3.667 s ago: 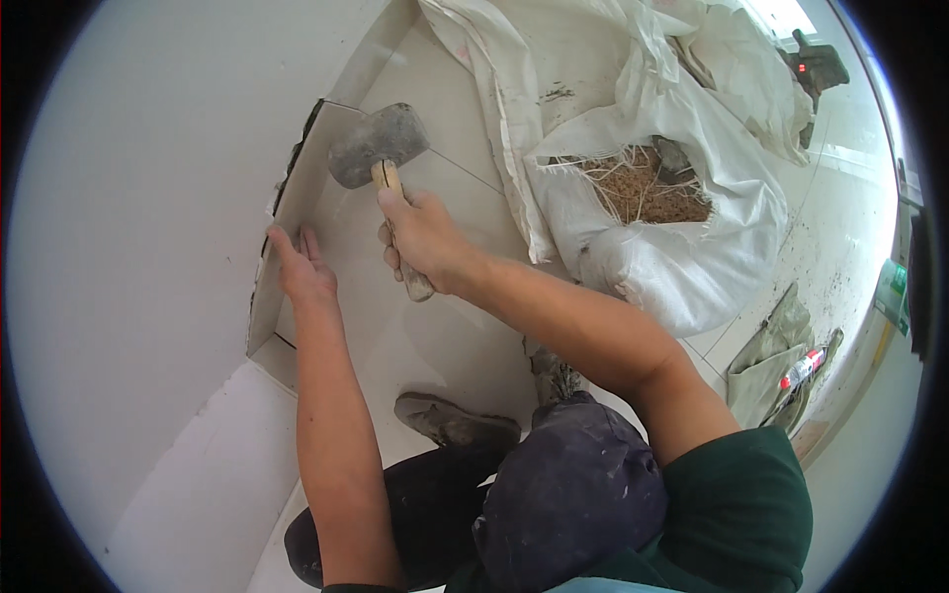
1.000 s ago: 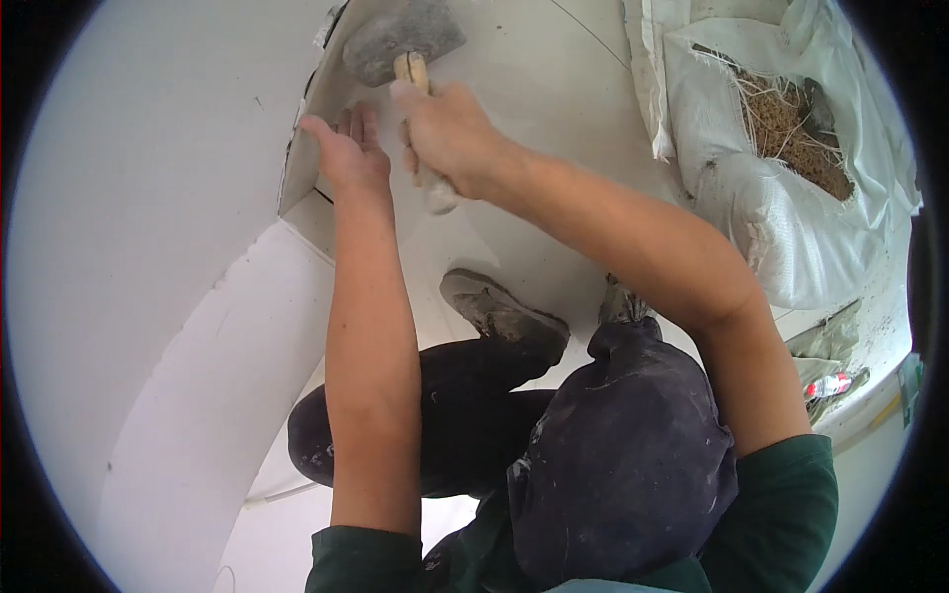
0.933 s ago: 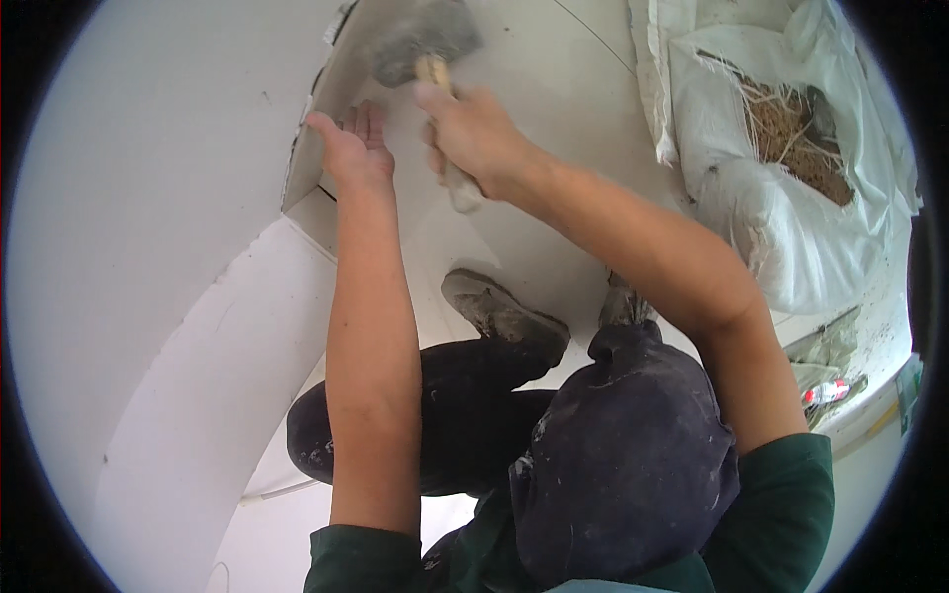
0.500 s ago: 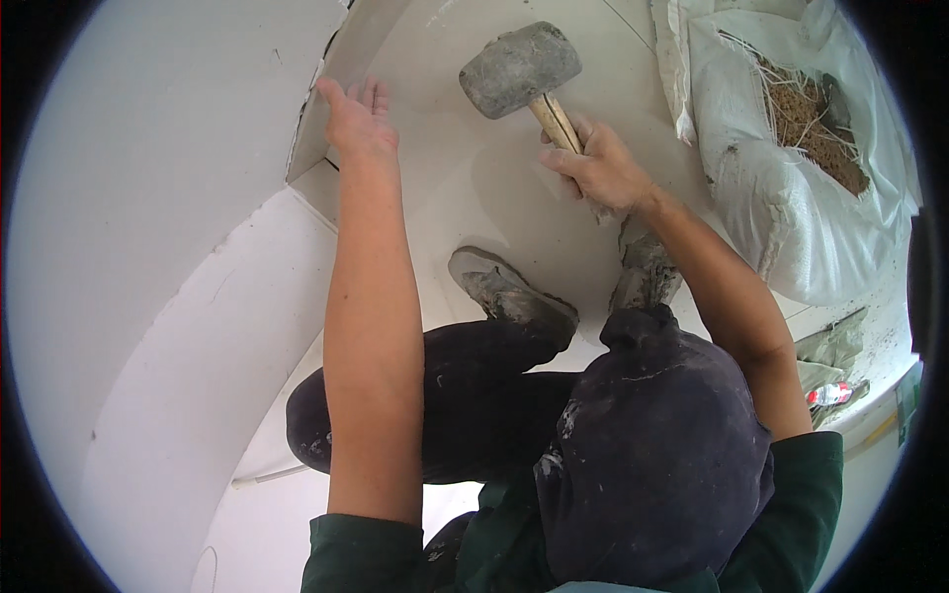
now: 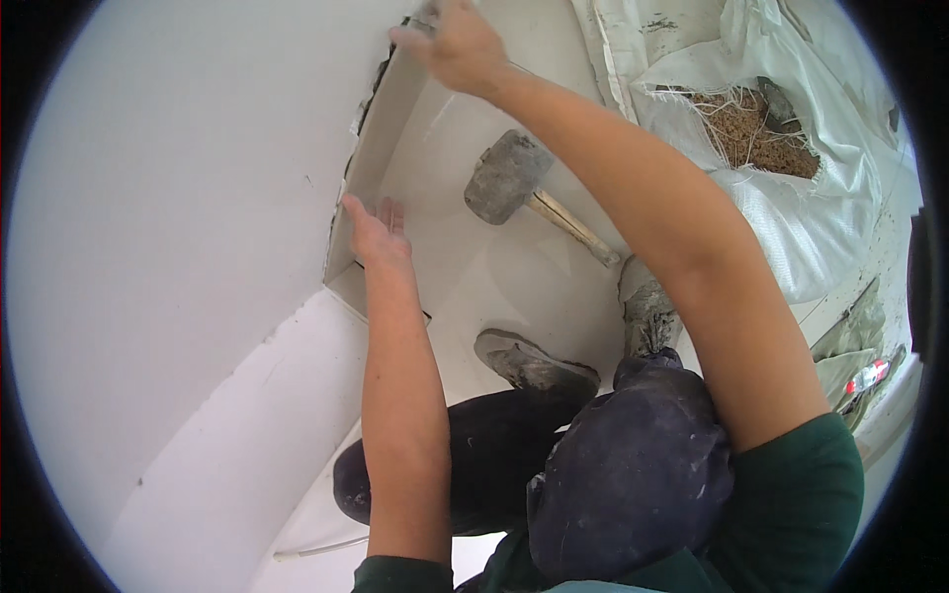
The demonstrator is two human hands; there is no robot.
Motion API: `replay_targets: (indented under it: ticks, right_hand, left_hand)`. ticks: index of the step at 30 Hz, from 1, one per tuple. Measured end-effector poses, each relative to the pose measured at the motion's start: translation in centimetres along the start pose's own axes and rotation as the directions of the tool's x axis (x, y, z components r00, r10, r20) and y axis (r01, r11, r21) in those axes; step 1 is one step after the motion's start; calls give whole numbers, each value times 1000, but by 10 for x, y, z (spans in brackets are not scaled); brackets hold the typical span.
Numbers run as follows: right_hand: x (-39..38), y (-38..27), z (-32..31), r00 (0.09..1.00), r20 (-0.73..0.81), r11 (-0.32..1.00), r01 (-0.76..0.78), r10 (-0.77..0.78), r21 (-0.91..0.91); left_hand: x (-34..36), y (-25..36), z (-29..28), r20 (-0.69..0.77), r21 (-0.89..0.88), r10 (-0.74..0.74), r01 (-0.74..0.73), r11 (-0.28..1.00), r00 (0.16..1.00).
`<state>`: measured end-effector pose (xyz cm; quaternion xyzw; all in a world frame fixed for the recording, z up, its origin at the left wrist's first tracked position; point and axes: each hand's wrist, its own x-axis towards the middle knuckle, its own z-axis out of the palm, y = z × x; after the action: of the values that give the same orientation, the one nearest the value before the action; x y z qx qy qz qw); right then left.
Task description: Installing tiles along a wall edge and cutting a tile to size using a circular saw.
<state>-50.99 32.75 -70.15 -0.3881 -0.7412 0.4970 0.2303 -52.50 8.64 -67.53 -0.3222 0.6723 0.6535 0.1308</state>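
Observation:
A narrow pale tile strip (image 5: 386,128) stands along the base of the white wall (image 5: 198,198), with a ragged dark gap at its top edge. My left hand (image 5: 381,232), fingers apart and holding nothing, rests at the strip's near end. My right hand (image 5: 455,44) is at the far end of the strip near the top of the view; its fingertips are blurred, so their grip is unclear. A grey rubber mallet (image 5: 504,178) with a worn wooden handle (image 5: 573,227) lies on the tiled floor (image 5: 465,277) between my arms.
An open white woven sack (image 5: 801,237) of brown granular material (image 5: 746,138) sits at the right, beside folded white sacking (image 5: 598,40). Further right lie a drab cloth (image 5: 835,341) and a red-labelled bottle (image 5: 870,376). My shoes (image 5: 534,366) and bent legs occupy the lower middle.
My right hand has let go of the mallet, which now lies on the floor, and has moved up and left to the strip's far end. My left hand appears lower in the view.

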Motion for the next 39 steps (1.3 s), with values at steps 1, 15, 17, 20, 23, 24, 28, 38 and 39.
replay_targets:
  ticks: [1, 15, 17, 20, 23, 24, 28, 38, 39]
  right_hand:
    - [4, -3, 6, 999, -29, 1000, 17, -18, -26]
    - [14, -3, 8, 997, 6, 989, 78, -79, 125]
    - [14, -2, 7, 995, -45, 989, 92, -87, 119]
    - [8, -14, 2, 991, -74, 983, 125, -115, 137]
    - [0, -27, -4, 999, -26, 992, 41, -38, 123]
    - [-1, -29, -2, 998, -65, 989, -3, 12, 149]
    - [4, -30, -5, 996, -86, 984, 12, 3, 175]
    - [-5, -9, -1, 996, -89, 994, 26, -17, 104]
    - [-5, -1, 1, 998, -63, 991, 27, -19, 134]
  left_hand:
    - [0, 0, 0, -2, 38, -7, 7, 999, 1000]
    - [8, 3, -7, 25, 2, -7, 7, 1000, 1000]
    - [6, -2, -5, 25, 3, -4, 4, 1000, 1000]
    - [15, 4, -16, 20, -31, -23, 24, 999, 1000]
    - [14, 7, -18, 19, -34, -1, 1, 999, 1000]
    - [14, 7, -17, 14, -39, -5, 5, 999, 1000]
    - [8, 3, -11, 32, -75, -30, 33, 997, 999]
    - [13, -2, -33, 171, -83, 20, -6, 997, 985]
    - [11, -2, -28, 141, -77, 11, 0, 997, 990]
